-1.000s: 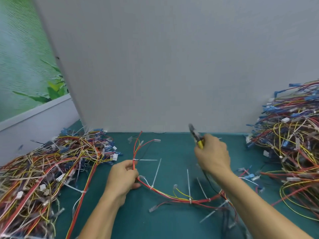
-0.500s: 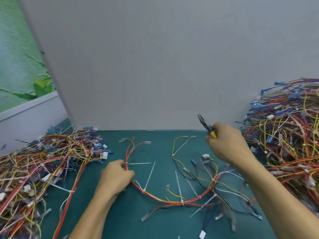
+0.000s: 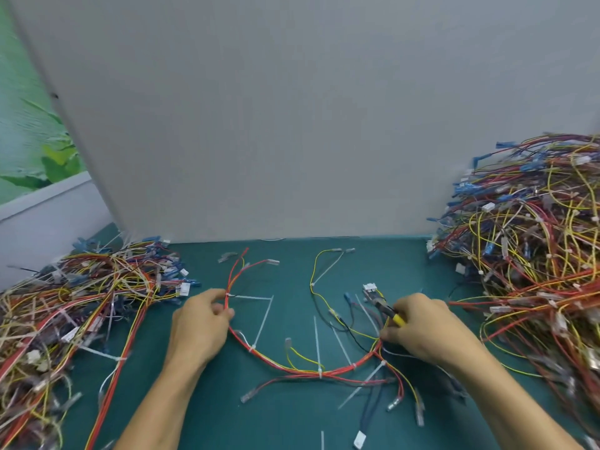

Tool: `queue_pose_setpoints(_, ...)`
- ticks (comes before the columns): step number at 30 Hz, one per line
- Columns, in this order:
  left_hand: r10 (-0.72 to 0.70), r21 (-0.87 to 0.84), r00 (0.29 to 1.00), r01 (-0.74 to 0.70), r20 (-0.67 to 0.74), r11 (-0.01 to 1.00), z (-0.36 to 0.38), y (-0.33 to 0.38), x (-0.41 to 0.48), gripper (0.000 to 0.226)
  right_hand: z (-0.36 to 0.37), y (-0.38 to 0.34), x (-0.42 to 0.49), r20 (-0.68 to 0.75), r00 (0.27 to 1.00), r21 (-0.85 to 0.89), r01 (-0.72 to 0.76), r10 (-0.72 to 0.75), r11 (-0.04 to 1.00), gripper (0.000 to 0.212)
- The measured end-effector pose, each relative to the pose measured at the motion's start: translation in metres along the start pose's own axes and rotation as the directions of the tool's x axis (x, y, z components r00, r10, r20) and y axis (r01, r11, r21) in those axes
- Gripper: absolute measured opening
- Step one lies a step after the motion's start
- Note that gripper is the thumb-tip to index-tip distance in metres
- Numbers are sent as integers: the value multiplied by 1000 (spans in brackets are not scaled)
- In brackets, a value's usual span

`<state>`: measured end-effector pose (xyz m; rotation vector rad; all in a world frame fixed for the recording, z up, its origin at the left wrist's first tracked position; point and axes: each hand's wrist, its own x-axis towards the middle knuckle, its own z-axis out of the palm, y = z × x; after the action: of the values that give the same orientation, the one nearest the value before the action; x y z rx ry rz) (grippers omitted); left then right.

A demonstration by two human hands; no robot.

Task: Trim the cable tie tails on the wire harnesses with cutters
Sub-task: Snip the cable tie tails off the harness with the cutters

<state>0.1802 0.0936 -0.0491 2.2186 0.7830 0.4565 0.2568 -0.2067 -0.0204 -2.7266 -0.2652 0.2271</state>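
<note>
- The right hand (image 3: pixel 422 326) has been brought down from the raised position it held half a second ago. It is now set low over the counter (image 3: pixel 292 423), at the right end of the harness (image 3: pixel 292 370).
- The cutters (image 3: pixel 388 311) are gripped in its curled fingers, with only a little of the yellow handle showing. The nose is pointed up and left, just short of a white connector (image 3: pixel 370 287). Whether the blades are parted cannot be told.
- The fingertips of that hand appear to be pressed on the wires where the red bundle branches.
- The left hand (image 3: pixel 199 323) is kept where it was a second ago, with the red wires pinched between thumb and fingers just beside the uppermost tie.
- The harness is laid in a wide U across the counter between the two hands. Long white cable tie tails (image 3: pixel 316 339) stick out along it, and none looks cut.
- The change is judged to mean that spreading and steadying are done and the tool is being brought to the work, though no cut has yet been made.
- Compared with a second ago, the right half of the harness is spread out more fully, with a yellow branch now lying clear at the back.
- A left pile (image 3: pixel 81 303) and a larger right pile (image 3: pixel 535 254) of harnesses flank the work.
</note>
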Motion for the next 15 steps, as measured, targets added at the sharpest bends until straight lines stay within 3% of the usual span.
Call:
queue_pose_setpoints(4,59,162,994,-43,-96,986,-3,-3,4,31,13,-10,0,9,999,4,32,-32,999,22)
queue_pose_setpoints(10,89,390,995,-67,-40,918,0,1,-1,24,21,-16,-1,-11,1000,-38,25,-25,999,24)
queue_pose_setpoints(15,49,362,998,-33,-34,932,-1,-1,1,32,-3,-8,1,48,996,127,72,-79,989,23)
